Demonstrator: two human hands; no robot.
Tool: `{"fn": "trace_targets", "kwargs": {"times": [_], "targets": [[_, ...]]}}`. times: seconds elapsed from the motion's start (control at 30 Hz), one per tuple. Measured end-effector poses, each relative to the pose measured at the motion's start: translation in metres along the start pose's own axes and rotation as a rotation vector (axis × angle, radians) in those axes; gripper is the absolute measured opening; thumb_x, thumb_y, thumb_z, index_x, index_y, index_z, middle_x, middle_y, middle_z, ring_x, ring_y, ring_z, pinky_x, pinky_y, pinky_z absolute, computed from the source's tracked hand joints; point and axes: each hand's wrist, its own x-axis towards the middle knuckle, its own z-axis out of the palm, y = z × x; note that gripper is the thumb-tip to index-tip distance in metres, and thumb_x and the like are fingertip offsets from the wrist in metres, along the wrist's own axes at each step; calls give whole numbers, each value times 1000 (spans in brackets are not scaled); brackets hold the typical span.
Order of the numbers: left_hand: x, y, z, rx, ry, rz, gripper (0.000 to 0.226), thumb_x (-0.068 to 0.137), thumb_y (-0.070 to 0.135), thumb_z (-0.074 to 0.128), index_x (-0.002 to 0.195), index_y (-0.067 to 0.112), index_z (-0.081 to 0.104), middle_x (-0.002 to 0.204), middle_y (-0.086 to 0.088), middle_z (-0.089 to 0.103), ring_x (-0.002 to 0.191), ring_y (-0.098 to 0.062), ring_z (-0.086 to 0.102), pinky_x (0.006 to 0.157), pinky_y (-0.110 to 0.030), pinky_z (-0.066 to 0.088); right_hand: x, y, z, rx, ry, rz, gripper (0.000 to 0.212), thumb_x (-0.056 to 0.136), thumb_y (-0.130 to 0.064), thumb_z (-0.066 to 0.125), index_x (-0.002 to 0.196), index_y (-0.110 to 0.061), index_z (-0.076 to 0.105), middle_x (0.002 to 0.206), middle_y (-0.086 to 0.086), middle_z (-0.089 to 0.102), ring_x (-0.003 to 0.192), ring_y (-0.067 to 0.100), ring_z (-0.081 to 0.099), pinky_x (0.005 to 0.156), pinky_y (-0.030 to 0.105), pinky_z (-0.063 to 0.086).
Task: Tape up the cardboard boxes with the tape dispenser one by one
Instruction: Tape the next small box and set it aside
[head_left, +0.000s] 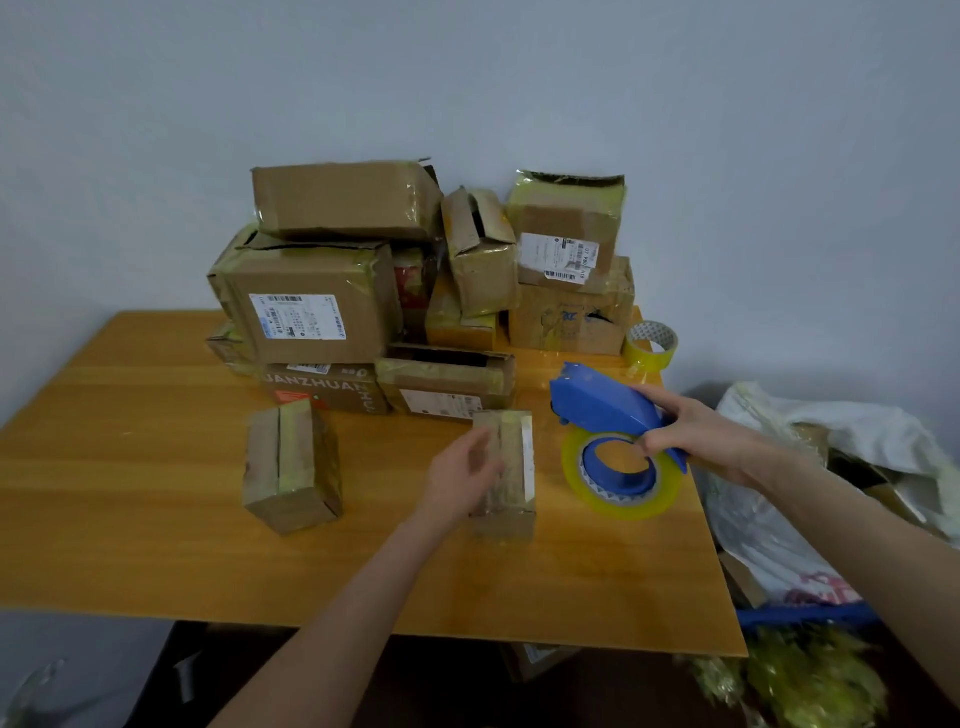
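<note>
A small cardboard box (511, 467) stands on the wooden table (156, 467) in front of me, with tape along its top seam. My left hand (462, 480) rests against its left side, fingers loosely spread; the hand is blurred. My right hand (696, 434) grips the blue tape dispenser (602, 402), which carries a roll of clear yellowish tape (621, 480), just right of the box and above the table. Another small taped box (291, 465) stands to the left.
A pile of several worn cardboard boxes (322, 306) fills the back of the table against the wall. A spare tape roll (652, 345) lies at the back right. Bags with plastic and cardboard scraps (831, 467) sit off the table's right edge.
</note>
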Motion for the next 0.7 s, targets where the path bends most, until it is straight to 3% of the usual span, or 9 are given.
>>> {"fn": "trace_targets", "kwargs": {"times": [0.1,0.17,0.23,0.33,0.43,0.5,0.7], "targets": [[1,15,-10,-625,-108,-348,71,90,54,50,144,8,37,137,-11,52,115,-22,57,95,-35,51,-5,-12,2,-35,-57,-44,69,61,-7,74,120,-39,57,111,-5,64,94,10,67,75,23,53],[-2,20,-13,-852,-228,-458,77,91,59,44,142,2,36,135,-15,53,118,-29,56,100,-43,49,-7,-18,6,-70,-83,-75,68,59,-12,74,119,-39,58,113,-4,63,97,11,66,77,25,53],[-6,24,-14,-949,-287,-485,74,92,61,42,137,1,43,127,-12,60,116,-27,58,98,-42,49,-8,-23,11,-127,-100,-96,67,59,-15,75,119,-39,58,114,-3,62,99,13,65,81,27,53],[-10,25,-16,-965,-240,-469,45,91,43,58,115,5,62,99,-4,71,94,-18,65,82,-32,54,-7,-23,15,-207,-141,-93,70,59,-18,76,122,-39,55,117,-2,60,102,15,64,87,31,54],[-11,18,-21,-910,-132,-434,21,86,20,69,99,4,67,74,-1,64,68,-12,59,68,-25,55,-5,-20,20,-265,-190,-104,70,62,-19,81,124,-39,54,119,-4,60,103,12,64,91,34,54],[-11,16,-22,-824,-79,-416,16,87,18,68,95,5,67,72,-1,62,66,-12,58,67,-25,54,-3,-18,25,-288,-218,-115,66,66,-20,84,123,-37,55,117,-5,62,102,11,65,91,33,55],[-17,14,-15,-552,-24,-370,19,94,28,59,99,10,66,89,-3,64,84,-14,59,71,-24,53,4,-11,39,-435,-209,-177,74,50,-55,82,117,-38,56,110,-11,62,99,9,62,86,29,53]]}}
